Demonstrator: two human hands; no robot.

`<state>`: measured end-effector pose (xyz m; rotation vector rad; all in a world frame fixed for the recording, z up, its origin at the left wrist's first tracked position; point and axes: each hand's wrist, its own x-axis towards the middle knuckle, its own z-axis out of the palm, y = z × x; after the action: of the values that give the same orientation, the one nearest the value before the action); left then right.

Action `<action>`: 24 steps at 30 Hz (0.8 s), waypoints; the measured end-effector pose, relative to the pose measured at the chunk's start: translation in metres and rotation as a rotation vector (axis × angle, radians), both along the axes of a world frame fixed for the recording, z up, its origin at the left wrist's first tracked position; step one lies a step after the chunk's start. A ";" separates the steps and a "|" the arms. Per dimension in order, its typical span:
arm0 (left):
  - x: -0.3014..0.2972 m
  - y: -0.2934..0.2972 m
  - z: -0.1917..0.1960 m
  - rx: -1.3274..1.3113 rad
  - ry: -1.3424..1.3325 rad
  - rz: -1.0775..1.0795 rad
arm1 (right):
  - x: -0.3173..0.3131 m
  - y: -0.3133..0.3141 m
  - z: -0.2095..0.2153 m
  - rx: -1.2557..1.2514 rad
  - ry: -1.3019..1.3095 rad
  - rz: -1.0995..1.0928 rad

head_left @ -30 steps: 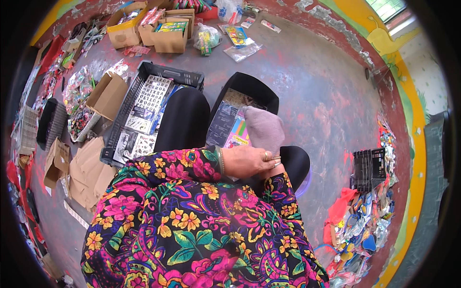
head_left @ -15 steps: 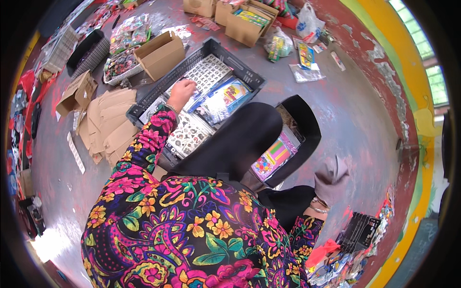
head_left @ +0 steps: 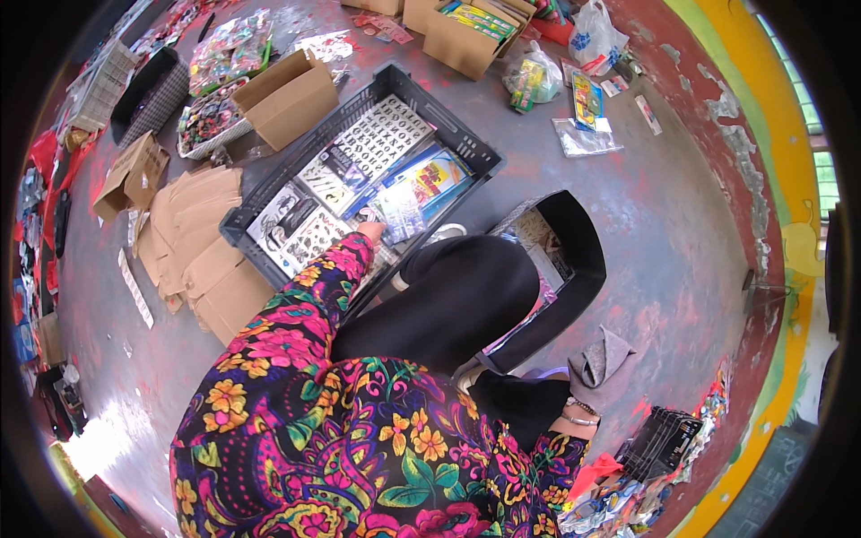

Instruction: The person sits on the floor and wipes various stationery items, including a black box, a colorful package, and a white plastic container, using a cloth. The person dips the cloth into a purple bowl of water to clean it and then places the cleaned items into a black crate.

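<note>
Mauve-grey cloth [head_left: 613, 351] covers the right hand [head_left: 599, 377], held low beside the knee; whether its fingers are spread or closed underneath, I cannot tell. Ahead, the bare left hand [head_left: 369, 230] reaches into a dark plastic crate [head_left: 462, 134], its fingers at the near edge of a clear packet [head_left: 404, 215]; whether they pinch it is too small to make out. The packet lies just right of and slightly beyond that hand, which is much nearer than the right; its long axis is unclear, though the crate's runs from near left to far right. The packet looks glossy, with pale bluish contents. Beyond lie black-and-white letter sheets [head_left: 386, 134], then an open cardboard box [head_left: 291, 103].
</note>
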<state>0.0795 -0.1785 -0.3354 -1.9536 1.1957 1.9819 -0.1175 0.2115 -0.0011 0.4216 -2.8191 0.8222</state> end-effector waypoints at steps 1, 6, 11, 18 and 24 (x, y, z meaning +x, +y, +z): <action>-0.007 -0.005 -0.013 -0.074 -0.061 -0.148 | -0.005 -0.005 -0.004 -0.032 -0.025 0.006; -0.026 -0.015 -0.046 -0.336 -0.269 -0.785 | -0.012 -0.016 -0.004 0.060 -0.049 0.009; -0.038 -0.008 -0.037 0.075 -0.059 0.099 | -0.011 -0.011 -0.008 0.068 -0.063 0.010; -0.009 -0.021 -0.003 0.182 0.202 0.457 | -0.006 -0.012 0.004 -0.009 -0.115 0.011; 0.033 -0.025 0.056 0.217 0.285 0.515 | 0.000 -0.007 0.010 -0.240 -0.202 0.053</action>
<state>0.1127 -0.2035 -0.2794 -2.0625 0.5034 2.5766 -0.1176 0.2044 0.0088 0.3970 -2.8477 1.2626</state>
